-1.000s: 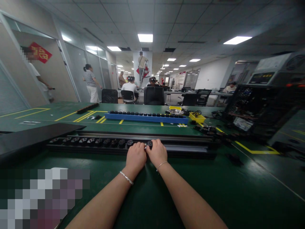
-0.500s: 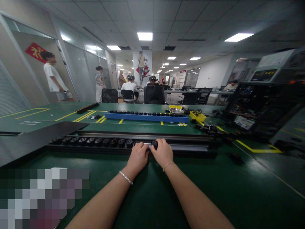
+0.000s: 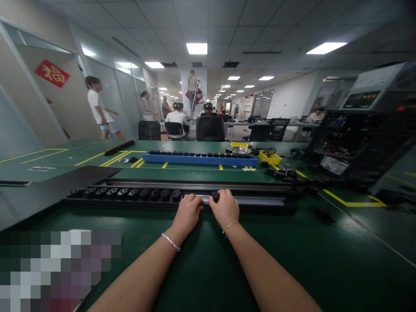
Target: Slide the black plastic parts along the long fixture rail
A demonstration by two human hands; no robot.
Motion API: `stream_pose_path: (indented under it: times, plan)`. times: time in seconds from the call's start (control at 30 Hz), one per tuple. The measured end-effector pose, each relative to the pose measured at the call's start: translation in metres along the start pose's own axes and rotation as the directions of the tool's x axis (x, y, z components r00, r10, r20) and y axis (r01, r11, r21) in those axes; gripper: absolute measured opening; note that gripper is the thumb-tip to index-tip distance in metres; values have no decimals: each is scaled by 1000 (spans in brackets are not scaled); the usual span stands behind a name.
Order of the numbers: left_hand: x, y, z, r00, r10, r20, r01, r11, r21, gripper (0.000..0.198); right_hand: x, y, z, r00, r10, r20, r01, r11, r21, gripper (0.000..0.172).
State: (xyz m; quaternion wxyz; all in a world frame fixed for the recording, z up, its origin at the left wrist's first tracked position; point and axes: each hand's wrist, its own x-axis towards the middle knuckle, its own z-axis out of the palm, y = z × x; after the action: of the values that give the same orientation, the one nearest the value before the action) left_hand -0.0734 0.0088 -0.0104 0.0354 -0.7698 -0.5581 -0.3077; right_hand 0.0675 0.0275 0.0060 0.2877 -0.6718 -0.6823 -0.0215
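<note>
Pinching a small black piece (image 3: 215,196) between thumb and fingers, my right hand (image 3: 226,209) has its grip closed around it, on a long black rail (image 3: 256,210) with a pale metal strip along it. The piece sits a little right of the rail's middle. Just to its left, my left hand (image 3: 188,211) rests against the rail, fingers curled together; I cannot tell whether its grip holds anything.

Left of my hands, a row of black pieces (image 3: 144,194), about ten, runs toward the rail's left end. Right of them, the metal strip shows without pieces. I judge the left stretch done, the piece in my grip not yet settled, and the right stretch left.

The rail lies crosswise on a green table (image 3: 273,264), well in from the far edge. A broad dark panel (image 3: 68,184) stretches from its left end toward the table's left side. Nearer the far edge, a blue rail (image 3: 195,160) carries its own row of black pieces, with a metal bowl (image 3: 240,150) and a yellow tray (image 3: 270,159) by its right end. Loose black parts (image 3: 287,174) and an open computer case (image 3: 331,145) occupy the table's right side. Beyond the far edge, a person (image 3: 193,82) stands on a ladder (image 3: 196,97).
</note>
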Motion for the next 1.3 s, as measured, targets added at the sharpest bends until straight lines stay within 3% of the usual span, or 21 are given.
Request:
stream_pose_path:
  times: [0.6, 0.83, 1.03, 1.3]
  plan:
    - [-1, 3, -5, 1000, 13, -7, -13, 1000, 16, 14, 6, 17, -9, 994, 95, -49, -96, 995, -33, 25]
    - [-1, 5, -9, 1000, -11, 3, 11, 999, 50, 13, 8, 24, -16, 988, 154, -5, -154, 986, -60, 27]
    - [0, 5, -9, 999, -25, 27, 23, 998, 54, 12, 9, 34, -20, 995, 93, 41, -86, 984, -153, 29]
    - [0, 4, -8, 999, -33, 30, 32, 999, 41, 11, 8, 44, -24, 996, 61, 68, -50, 988, -145, 27]
